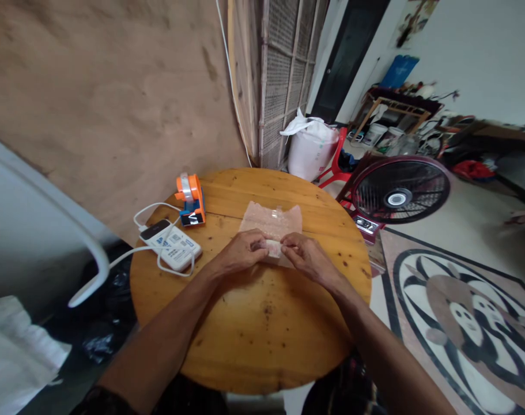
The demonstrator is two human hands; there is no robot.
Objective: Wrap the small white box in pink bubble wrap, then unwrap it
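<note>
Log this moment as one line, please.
left hand: holding small pale item | right hand: holding same item | bubble wrap: spread on wooden table

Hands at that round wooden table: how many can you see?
2. The left hand holds the left end of a small pale item on the translucent sheet; the right hand holds the item's right end. No other hands show.

On the left of the round wooden table [266, 340], a white power bank [183, 249] is lying with a white cable [176, 273] curling about it. Beyond the far edge, a white sack [310, 151] is standing beside a red chair [342, 142]; on the right, a fan [397, 199] is standing near a panda floor design [469, 323].
</note>
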